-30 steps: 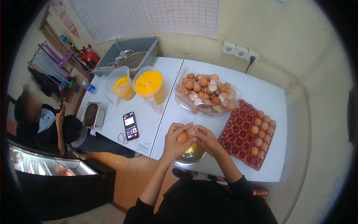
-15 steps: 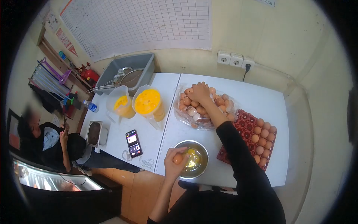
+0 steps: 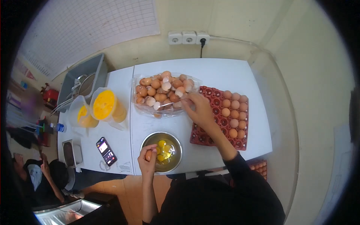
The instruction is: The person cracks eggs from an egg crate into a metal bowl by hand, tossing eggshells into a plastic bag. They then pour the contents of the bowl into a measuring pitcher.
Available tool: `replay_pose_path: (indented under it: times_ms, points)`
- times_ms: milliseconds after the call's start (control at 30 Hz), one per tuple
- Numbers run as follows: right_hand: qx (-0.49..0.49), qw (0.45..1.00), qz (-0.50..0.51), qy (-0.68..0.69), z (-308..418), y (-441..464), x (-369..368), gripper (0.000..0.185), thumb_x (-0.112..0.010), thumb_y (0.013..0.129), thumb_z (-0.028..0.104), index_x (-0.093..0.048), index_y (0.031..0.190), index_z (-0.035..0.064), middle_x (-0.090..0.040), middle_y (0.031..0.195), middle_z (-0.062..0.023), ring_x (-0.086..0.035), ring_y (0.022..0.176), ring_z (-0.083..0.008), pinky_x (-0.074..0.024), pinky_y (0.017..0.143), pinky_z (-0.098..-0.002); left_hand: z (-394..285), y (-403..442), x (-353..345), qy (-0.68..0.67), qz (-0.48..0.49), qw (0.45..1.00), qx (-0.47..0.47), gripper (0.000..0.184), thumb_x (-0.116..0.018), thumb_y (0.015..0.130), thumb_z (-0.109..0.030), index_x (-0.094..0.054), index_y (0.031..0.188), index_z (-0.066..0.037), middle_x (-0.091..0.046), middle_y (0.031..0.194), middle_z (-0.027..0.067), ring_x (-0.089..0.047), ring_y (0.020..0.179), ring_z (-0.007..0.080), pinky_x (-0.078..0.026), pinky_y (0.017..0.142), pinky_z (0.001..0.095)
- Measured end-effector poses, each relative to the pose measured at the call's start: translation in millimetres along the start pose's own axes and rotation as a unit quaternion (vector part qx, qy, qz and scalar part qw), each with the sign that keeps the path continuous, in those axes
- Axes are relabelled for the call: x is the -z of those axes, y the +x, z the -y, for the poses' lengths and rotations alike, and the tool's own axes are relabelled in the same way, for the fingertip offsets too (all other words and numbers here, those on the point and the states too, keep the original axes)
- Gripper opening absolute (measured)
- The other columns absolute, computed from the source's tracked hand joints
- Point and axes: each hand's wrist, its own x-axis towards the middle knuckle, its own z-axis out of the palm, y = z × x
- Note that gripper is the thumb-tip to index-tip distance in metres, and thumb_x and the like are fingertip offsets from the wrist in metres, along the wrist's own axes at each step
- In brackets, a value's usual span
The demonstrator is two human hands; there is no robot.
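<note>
The white rectangular table [image 3: 221, 71] lies beneath your right hand [image 3: 200, 110] and left hand [image 3: 147, 162]. Under and right of your right hand sits the red plastic egg tray [image 3: 200, 138], part-filled with brown eggs [image 3: 234, 123]; to its left, the clear plastic bag [image 3: 165, 113] of cracked brown eggshells [image 3: 166, 86]. Your right hand is loosely spread; I can't tell whether it touches the bag. Beside your left hand stands the round silver metal bowl [image 3: 175, 162] with yellow yolks [image 3: 162, 143]. Your left fingers curl around one smooth brown egg [image 3: 149, 155].
</note>
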Motion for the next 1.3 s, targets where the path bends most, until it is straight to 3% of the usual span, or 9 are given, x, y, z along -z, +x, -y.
replay_pose_path:
  times_ms: [100,233,433,800,867,1000,1133,1200,1300]
  points:
    - [-0.058,0.992,-0.062,-0.094,-26.7,-70.4,61.7,0.018,-0.066,0.08,0.013,-0.064,0.096,0.0057,-0.062,0.089,-0.0117,-0.057,0.09,-0.033,-0.0441,0.078,-0.0434,9.6,-1.0,-2.1,-0.01,0.021,1.0,-0.011,0.013,-0.061,0.094,-0.009,-0.069,0.102,-0.002,-0.063,0.094,0.0051,-0.058,0.078,0.0102,-0.047,0.068,0.0223]
    - [-0.11,0.956,0.017,-0.273,-30.2,-126.5,137.2,0.034,-0.064,0.072,0.008,-0.063,0.105,0.0075,-0.058,0.102,-0.0111,-0.052,0.094,-0.0327,-0.0414,0.081,-0.0427,6.8,-2.2,-4.5,-0.036,0.028,0.999,-0.007,0.013,-0.06,0.096,-0.011,-0.069,0.103,-0.004,-0.062,0.088,0.0016,-0.05,0.061,0.0047,-0.041,0.054,0.0199]
    - [-0.063,0.922,0.087,-0.372,-30.4,-161.6,138.7,0.05,-0.075,0.066,0.011,-0.064,0.115,0.0101,-0.057,0.11,-0.0087,-0.051,0.104,-0.0291,-0.0413,0.084,-0.0422,3.5,-4.2,-7.9,-0.064,0.034,0.997,0.007,0.014,-0.059,0.097,-0.011,-0.068,0.104,-0.004,-0.063,0.088,0.0006,-0.05,0.062,0.0039,-0.04,0.055,0.019]
    - [-0.063,0.937,0.006,-0.343,-29.3,-153.8,136.1,0.035,-0.075,0.073,0.015,-0.065,0.106,0.0106,-0.064,0.098,-0.0036,-0.057,0.09,-0.0236,-0.044,0.078,-0.0367,-6.4,-7.7,-1.2,-0.124,0.029,0.991,0.046,0.017,-0.057,0.097,-0.014,-0.066,0.105,-0.001,-0.06,0.084,0.003,-0.051,0.062,0.0077,-0.042,0.055,0.0218]
    - [-0.283,0.955,-0.095,0.005,-29.7,-154.7,128.2,0.024,-0.071,0.085,0.019,-0.064,0.106,0.0088,-0.066,0.089,-0.0044,-0.057,0.073,-0.0162,-0.0449,0.068,-0.0293,-4.9,-4.8,-2.1,-0.154,0.035,0.986,0.05,0.021,-0.054,0.099,-0.018,-0.065,0.105,-0.002,-0.06,0.083,0.0043,-0.054,0.062,0.0093,-0.043,0.055,0.0218]
    - [-0.376,0.858,0.042,0.347,15.6,-128.5,107.1,0.034,-0.046,0.102,0.031,-0.062,0.113,0.0032,-0.065,0.079,-0.0058,-0.053,0.062,-0.0099,-0.0432,0.06,-0.0234,-8.6,-6.7,-9.6,-0.2,0.028,0.972,0.119,0.031,-0.046,0.102,-0.03,-0.062,0.105,-0.003,-0.06,0.08,0.0077,-0.063,0.062,0.0151,-0.048,0.053,0.0227]
    - [-0.423,0.771,0.169,0.445,27.8,-127.3,41.5,0.04,-0.044,0.104,0.042,-0.058,0.113,0.0054,-0.065,0.083,-0.0074,-0.055,0.063,-0.0109,-0.0428,0.058,-0.0233,12.0,-1.0,-15.7,-0.201,0.052,0.961,0.182,0.036,-0.046,0.1,-0.038,-0.061,0.105,-0.006,-0.062,0.082,0.009,-0.063,0.064,0.0159,-0.049,0.055,0.0255]
    - [-0.397,0.766,0.206,0.462,37.5,-116.0,13.9,0.032,-0.054,0.102,0.031,-0.054,0.117,0.003,-0.065,0.093,-0.0086,-0.061,0.073,-0.0142,-0.0475,0.065,-0.0252,12.5,0.4,-19.3,-0.225,0.057,0.954,0.192,0.035,-0.045,0.1,-0.038,-0.06,0.105,-0.007,-0.063,0.082,0.0089,-0.061,0.065,0.0151,-0.049,0.058,0.0247]
    - [-0.147,0.917,0.09,0.36,76.7,-102.8,-16.1,0.035,-0.067,0.092,0.007,-0.05,0.122,0.0022,-0.061,0.112,-0.0133,-0.064,0.102,-0.0226,-0.0513,0.086,-0.0325,5.8,-0.1,-17.8,-0.306,0.07,0.927,0.203,0.035,-0.044,0.102,-0.035,-0.061,0.11,-0.004,-0.063,0.092,0.0105,-0.06,0.075,0.014,-0.048,0.06,0.0236]
